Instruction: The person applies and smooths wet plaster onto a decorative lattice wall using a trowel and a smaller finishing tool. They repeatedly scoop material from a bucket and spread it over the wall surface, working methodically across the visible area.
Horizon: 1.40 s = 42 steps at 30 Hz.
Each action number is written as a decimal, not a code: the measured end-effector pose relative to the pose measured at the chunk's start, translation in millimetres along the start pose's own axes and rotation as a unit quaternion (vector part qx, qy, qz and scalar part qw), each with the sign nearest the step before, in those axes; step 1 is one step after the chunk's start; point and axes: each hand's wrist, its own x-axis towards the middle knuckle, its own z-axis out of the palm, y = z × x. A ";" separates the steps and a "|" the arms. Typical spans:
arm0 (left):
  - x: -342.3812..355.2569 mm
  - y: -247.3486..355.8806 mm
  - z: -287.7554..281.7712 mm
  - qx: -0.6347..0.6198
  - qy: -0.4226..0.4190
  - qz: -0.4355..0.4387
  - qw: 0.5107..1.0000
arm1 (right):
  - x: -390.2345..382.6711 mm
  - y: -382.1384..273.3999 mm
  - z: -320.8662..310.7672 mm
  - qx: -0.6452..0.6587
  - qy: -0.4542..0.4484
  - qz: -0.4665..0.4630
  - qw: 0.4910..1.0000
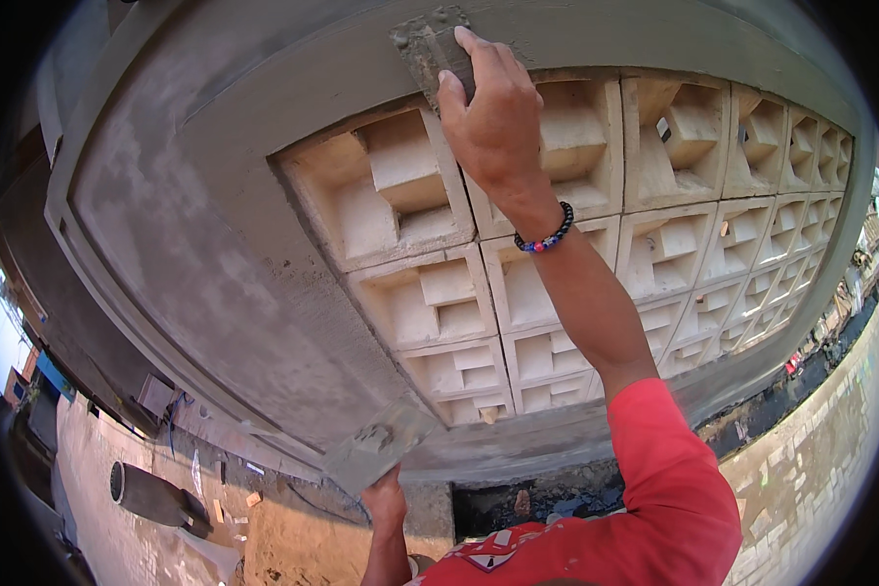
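High on the grey plastered band, my right hand (491, 117) grips a mortar-smeared trowel (422, 54), its blade against the wall above the blocks; the handle is mostly hidden by my fingers. Lower down, my left hand (384, 500) holds a flat square board (376, 449) with a small lump of grey mortar on it. A grid of cream ventilation blocks (396, 171) with recessed openings fills the middle of the wall, framed by grey render (186, 273).
A dark wet trench (566, 503) runs along the wall's foot. At lower left are a dark cylindrical container (149, 493) and scattered scraps on the ground. Pale paving (816, 439) lies at right; a dark recessed panel (78, 283) stands at far left.
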 end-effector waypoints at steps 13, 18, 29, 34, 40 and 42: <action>12.2 -8.6 -44.6 -0.017 0.058 -0.030 0.998 | 6.7 -2.5 -36.5 0.104 0.098 0.072 0.987; 23.2 -17.3 -56.1 -0.006 0.043 -0.030 0.999 | 40.0 83.3 -94.6 -0.061 0.120 0.162 0.978; 30.6 -20.3 -49.4 -0.037 0.029 -0.047 0.998 | -6.8 -15.6 15.3 -0.022 0.018 -0.018 0.999; 28.0 -18.0 -57.9 -0.030 0.042 -0.033 0.998 | -49.3 -96.8 74.7 0.130 -0.143 -0.014 0.981; 22.3 -22.8 -69.7 -0.050 0.076 -0.037 0.995 | -55.8 -107.7 25.1 0.518 -0.241 0.359 0.738; 22.6 -19.8 -70.2 -0.056 0.070 -0.048 0.995 | -53.7 -74.2 -5.5 0.649 -0.144 0.403 0.629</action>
